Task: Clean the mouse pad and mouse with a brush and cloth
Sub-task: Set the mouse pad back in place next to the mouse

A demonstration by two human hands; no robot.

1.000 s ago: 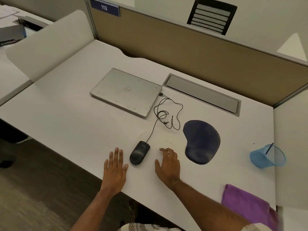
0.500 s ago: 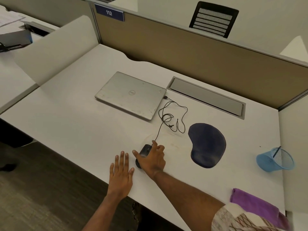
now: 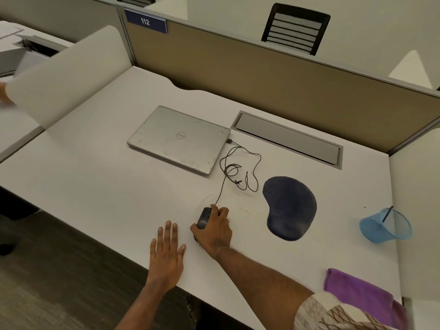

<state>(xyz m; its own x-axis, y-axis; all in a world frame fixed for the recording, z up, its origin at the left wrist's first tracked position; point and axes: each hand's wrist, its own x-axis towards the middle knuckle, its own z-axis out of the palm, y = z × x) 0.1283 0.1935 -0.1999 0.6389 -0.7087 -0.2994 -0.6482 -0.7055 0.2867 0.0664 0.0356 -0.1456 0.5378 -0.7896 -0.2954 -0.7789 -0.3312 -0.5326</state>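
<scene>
1. The desk [image 3: 95, 186] carries a closed laptop [image 3: 178, 139], the dark mouse pad [image 3: 289, 207] right of centre, and the purple cloth [image 3: 357, 291] at the near right corner.
2. The left hand [image 3: 166, 256] lies flat and open; the right hand [image 3: 215, 231] curls around the mouse [image 3: 204, 217], near the front edge.
3. It is better to lift it gently (its cable [image 3: 238, 167] is plugged into the laptop), keeping slack.
4. The thin dark stick in the blue cup [image 3: 385, 226] may be the brush; I cannot tell.

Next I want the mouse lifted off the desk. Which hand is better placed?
Right. The right hand has its grip round the mouse, fingers curled over it. The left hand lies flat and open on the desk beside it, holding nothing.
</scene>
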